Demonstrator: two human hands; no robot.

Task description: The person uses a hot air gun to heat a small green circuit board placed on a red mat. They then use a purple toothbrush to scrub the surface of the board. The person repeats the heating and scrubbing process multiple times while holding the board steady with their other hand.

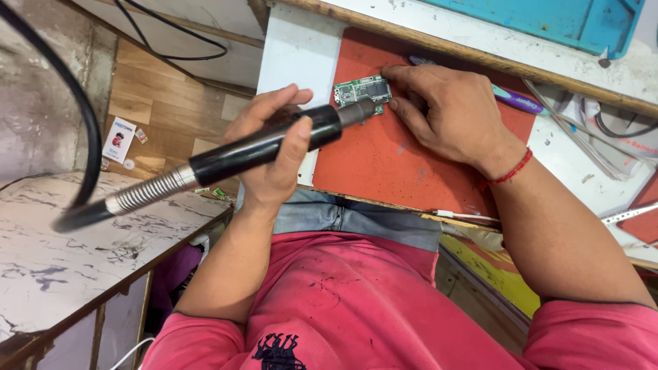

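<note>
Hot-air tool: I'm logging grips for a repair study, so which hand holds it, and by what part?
The left hand grips the hot-air tool around its black handle; the right hand steadies the circuit board.

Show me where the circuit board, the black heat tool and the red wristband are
circuit board (362,90), head view, middle of the green board.
black heat tool (260,146), head view, its black handle.
red wristband (510,173), head view, thread on the right wrist.
</note>
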